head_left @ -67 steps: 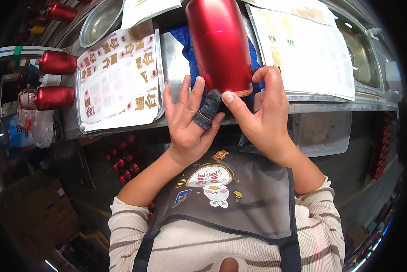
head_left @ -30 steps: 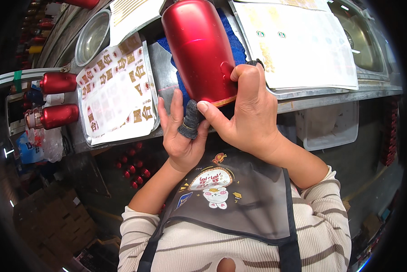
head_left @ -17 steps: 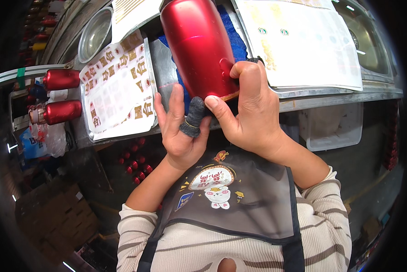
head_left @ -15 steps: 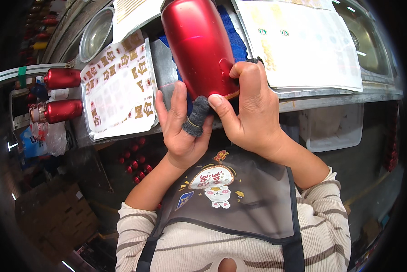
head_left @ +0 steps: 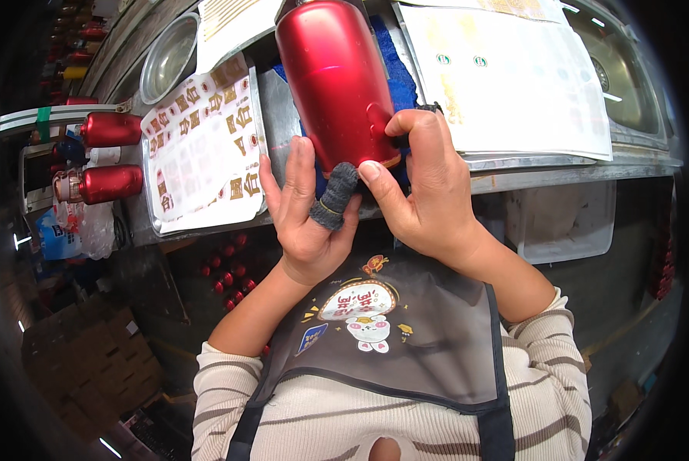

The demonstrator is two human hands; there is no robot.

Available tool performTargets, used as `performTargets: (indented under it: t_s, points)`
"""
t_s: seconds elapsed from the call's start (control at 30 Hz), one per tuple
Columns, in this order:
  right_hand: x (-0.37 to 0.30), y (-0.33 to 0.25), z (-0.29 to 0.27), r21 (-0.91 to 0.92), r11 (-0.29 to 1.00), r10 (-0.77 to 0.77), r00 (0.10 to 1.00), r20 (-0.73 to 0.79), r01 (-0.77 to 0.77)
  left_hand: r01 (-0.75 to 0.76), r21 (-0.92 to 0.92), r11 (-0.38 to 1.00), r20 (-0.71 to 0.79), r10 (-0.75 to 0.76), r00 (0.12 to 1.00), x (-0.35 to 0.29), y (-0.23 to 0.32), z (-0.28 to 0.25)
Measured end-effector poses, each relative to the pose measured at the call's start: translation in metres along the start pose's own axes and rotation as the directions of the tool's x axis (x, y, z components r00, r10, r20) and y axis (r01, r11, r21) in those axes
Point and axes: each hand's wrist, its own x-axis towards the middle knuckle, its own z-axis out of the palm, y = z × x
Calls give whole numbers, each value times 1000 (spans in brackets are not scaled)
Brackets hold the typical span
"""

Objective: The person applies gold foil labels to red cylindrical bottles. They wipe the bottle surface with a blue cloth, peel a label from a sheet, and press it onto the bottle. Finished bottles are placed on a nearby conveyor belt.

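Note:
A glossy red metallic bottle (head_left: 335, 84) lies on its side over a blue cloth (head_left: 397, 65), its base toward me. My right hand (head_left: 430, 192) grips the base end, thumb at the lower rim and bent index finger against the side. A dark wrap shows behind its fingers. My left hand (head_left: 302, 223) is beside the base, several fingers stretched out and apart. Its grey knitted finger sleeve (head_left: 334, 198) touches the bottle's lower rim, close to the right thumb. The far sides of both hands are hidden.
Printed decal sheets (head_left: 198, 146) lie on a tray at left, and a white sheet stack (head_left: 513, 92) at right. Metal bowls (head_left: 169, 58) stand beyond. Two more red bottles (head_left: 112, 184) lie far left. A translucent bin (head_left: 571, 223) is below the bench edge.
The bottle sits slightly nearer me, and its far neck end has come into view. Both hands keep nearly the same pose at its base. The whole view has shifted a little.

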Motion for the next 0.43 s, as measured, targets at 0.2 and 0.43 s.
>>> performTargets:
  t_s: [0.2, 0.43]
  points:
    - [-5, 5, -7, 149, 977, 138, 986, 91, -151, -84, 92, 992, 35, 81, 996, 14, 8, -10]
    - [-13, 13, -3, 406, 878, 232, 968, 100, -252, -143, 145, 979, 88, 131, 987, 30, 17, -13]
